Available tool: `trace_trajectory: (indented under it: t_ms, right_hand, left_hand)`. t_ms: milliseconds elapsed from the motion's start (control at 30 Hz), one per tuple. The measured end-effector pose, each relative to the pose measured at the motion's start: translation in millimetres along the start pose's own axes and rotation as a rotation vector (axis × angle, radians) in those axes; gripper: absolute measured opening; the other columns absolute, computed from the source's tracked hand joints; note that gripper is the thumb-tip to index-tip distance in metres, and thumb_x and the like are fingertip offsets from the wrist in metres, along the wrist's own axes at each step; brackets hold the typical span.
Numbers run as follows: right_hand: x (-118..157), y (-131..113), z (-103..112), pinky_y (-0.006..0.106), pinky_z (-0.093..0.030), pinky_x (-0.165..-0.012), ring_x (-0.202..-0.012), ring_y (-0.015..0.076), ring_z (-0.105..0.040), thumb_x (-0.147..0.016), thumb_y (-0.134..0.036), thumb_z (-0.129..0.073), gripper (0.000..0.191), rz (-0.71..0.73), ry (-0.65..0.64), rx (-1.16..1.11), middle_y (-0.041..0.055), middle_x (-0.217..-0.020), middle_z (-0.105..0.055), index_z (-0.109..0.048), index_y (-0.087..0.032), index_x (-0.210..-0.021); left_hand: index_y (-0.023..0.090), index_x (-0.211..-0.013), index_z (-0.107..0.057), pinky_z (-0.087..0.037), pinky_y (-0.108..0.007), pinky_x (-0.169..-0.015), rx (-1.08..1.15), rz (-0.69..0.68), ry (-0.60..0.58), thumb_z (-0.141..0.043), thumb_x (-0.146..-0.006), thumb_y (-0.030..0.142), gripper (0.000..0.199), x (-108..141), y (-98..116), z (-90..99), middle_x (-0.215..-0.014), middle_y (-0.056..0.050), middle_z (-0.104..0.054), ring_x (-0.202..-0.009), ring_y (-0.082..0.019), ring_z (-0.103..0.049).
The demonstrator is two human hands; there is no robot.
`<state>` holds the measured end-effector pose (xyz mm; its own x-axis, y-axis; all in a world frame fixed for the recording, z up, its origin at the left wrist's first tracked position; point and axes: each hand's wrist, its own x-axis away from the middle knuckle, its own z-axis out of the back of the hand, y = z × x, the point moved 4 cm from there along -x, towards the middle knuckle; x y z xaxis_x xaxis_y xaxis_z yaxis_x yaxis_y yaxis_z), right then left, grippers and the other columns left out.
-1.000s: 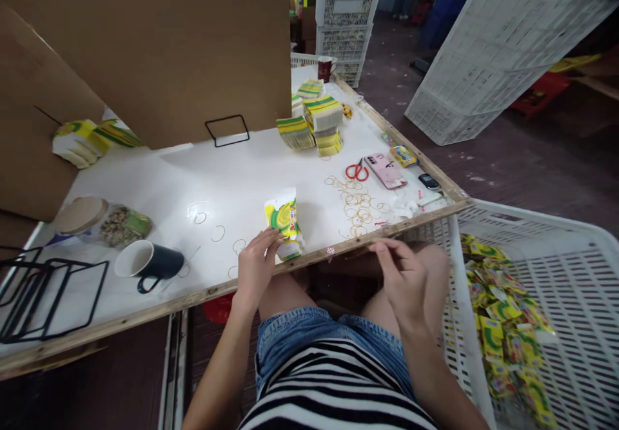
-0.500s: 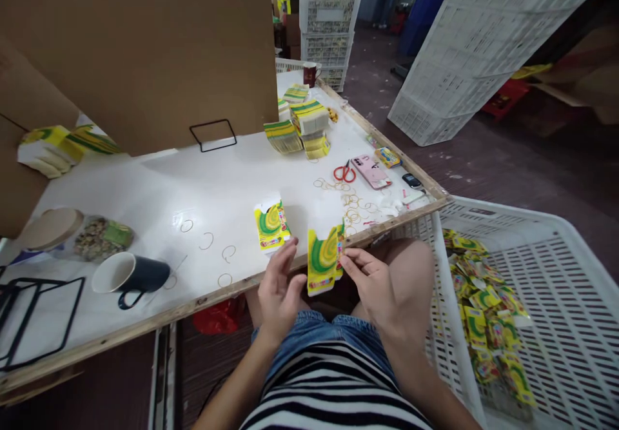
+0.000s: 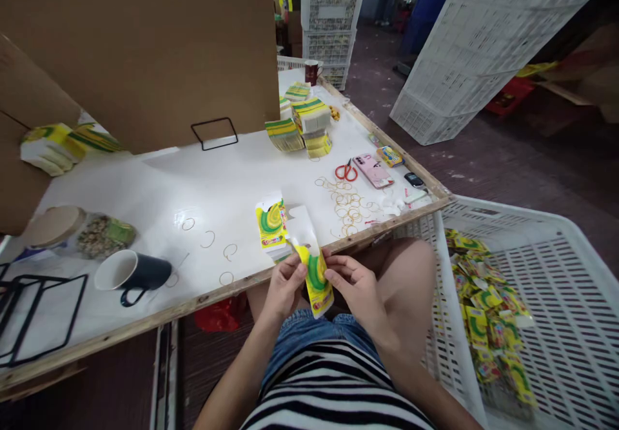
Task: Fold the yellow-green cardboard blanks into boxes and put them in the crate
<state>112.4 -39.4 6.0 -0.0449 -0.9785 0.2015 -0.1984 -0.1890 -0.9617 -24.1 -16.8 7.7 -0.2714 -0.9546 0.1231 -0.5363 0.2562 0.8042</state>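
Above my lap, just off the table's front edge, a yellow and green printed card box is held between both hands, its white top flap pointing toward the table. My left hand pinches its left side with thumb and fingers. On its right side, my right hand grips the edge, thumb in front. A small stack of similar flat yellow and green boxes lies on the table just beyond my left hand. Part of the held box is hidden behind my fingers.
Rubber bands, red-handled scissors and a pink phone lie to the right. Bundled boxes stand farther back. At left is a dark mug. A white crate of yellow packets stands beside my right leg.
My left hand has closed on the box that only my right hand held before. The box has turned and tilted, and its white flap now shows.
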Motion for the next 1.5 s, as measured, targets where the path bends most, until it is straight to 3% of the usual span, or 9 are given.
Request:
trace_trajectory:
  t_ms: [433, 533, 667, 800, 933, 1133, 1300, 1400, 1500]
  right_hand:
    - [-2, 2, 1, 0.031, -0.056, -0.069, -0.074, 0.0205, -0.067, -0.073, -0.045, -0.076, 0.037, 0.041, -0.025, 0.127, 0.0073, -0.085, -0.074, -0.07, -0.015, -0.095]
    - [0, 1, 0, 0.031, -0.056, -0.066, -0.068, 0.0199, -0.067, -0.079, -0.045, -0.07, 0.031, 0.052, -0.02, 0.145, 0.0065, -0.078, -0.073, -0.069, -0.015, -0.084]
    - [-2, 0, 4, 0.029, -0.054, -0.063, -0.065, 0.0183, -0.065, -0.081, -0.042, -0.067, 0.026, 0.122, 0.066, 0.227, 0.0051, -0.075, -0.071, -0.065, -0.017, -0.078]
    - [-6, -1, 8, 0.027, -0.054, -0.063, -0.07, 0.0174, -0.065, -0.081, -0.036, -0.069, 0.03, 0.21, 0.08, 0.232, 0.0046, -0.086, -0.07, -0.06, -0.019, -0.104]
    - [-6, -8, 9, 0.027, -0.054, -0.068, -0.077, 0.0163, -0.065, -0.087, -0.033, -0.063, 0.048, 0.298, -0.042, 0.25, 0.0047, -0.1, -0.068, -0.049, -0.024, -0.132]
    - [-8, -19, 15, 0.024, -0.05, -0.066, -0.074, 0.0152, -0.063, -0.092, -0.033, -0.058, 0.021, 0.276, -0.223, 0.267, 0.0022, -0.085, -0.066, -0.06, -0.022, -0.109]
    - [-10, -27, 17, 0.024, -0.047, -0.065, -0.072, 0.0143, -0.058, -0.093, -0.033, -0.056, 0.017, 0.335, -0.22, 0.325, 0.0018, -0.079, -0.061, -0.062, -0.02, -0.085]
    - [-10, -26, 18, 0.026, -0.047, -0.071, -0.081, 0.0166, -0.059, -0.092, -0.032, -0.058, 0.017, 0.412, -0.154, 0.327, 0.004, -0.085, -0.062, -0.063, -0.019, -0.081]
    - [-11, -20, 20, 0.027, -0.05, -0.069, -0.081, 0.0171, -0.061, -0.089, -0.033, -0.061, 0.016, 0.405, -0.075, 0.296, 0.006, -0.093, -0.065, -0.065, -0.02, -0.1]
  left_hand:
    - [0.015, -0.098, -0.07, -0.055, -0.029, -0.075, -0.229, -0.095, 0.134, -0.076, -0.073, 0.049, 0.043, 2, -5, 3.7, -0.087, -0.007, -0.075, -0.082, -0.021, -0.069]
    - [0.014, -0.097, -0.069, -0.054, -0.026, -0.066, -0.293, -0.104, 0.165, -0.071, -0.077, 0.05, 0.041, 2, -5, 1.9, -0.083, -0.006, -0.074, -0.073, -0.018, -0.067]
    - [0.018, -0.116, -0.056, -0.054, -0.03, -0.079, -0.338, -0.122, 0.17, -0.071, -0.08, 0.04, 0.045, 5, -5, 2.6, -0.097, -0.007, -0.073, -0.087, -0.02, -0.07]
    - [0.023, -0.135, -0.032, -0.055, -0.034, -0.083, -0.347, -0.102, 0.118, -0.073, -0.08, 0.031, 0.069, 10, -2, 3.0, -0.104, -0.008, -0.072, -0.093, -0.022, -0.07]
    - [0.024, -0.143, -0.026, -0.053, -0.036, -0.087, -0.395, -0.083, 0.005, -0.068, -0.085, 0.03, 0.072, 13, 6, 3.5, -0.11, -0.01, -0.069, -0.1, -0.023, -0.068]
    - [0.024, -0.118, -0.05, -0.054, -0.028, -0.076, -0.266, 0.067, -0.204, -0.074, -0.08, 0.025, 0.045, 15, 5, 5.0, -0.099, -0.005, -0.07, -0.086, -0.018, -0.069]
    - [0.022, -0.104, -0.049, -0.052, -0.021, -0.066, -0.203, 0.166, -0.199, -0.078, -0.076, 0.023, 0.04, 20, -1, 2.3, -0.094, -0.003, -0.068, -0.076, -0.013, -0.067]
    - [0.024, -0.111, -0.046, -0.052, -0.021, -0.066, -0.212, 0.147, -0.19, -0.077, -0.077, 0.024, 0.046, 21, -1, -0.1, -0.099, -0.004, -0.068, -0.078, -0.014, -0.068]
    - [0.03, -0.136, -0.029, -0.054, -0.025, -0.067, -0.223, 0.102, -0.173, -0.074, -0.08, 0.025, 0.073, 21, -1, -0.7, -0.103, -0.006, -0.07, -0.081, -0.018, -0.07]
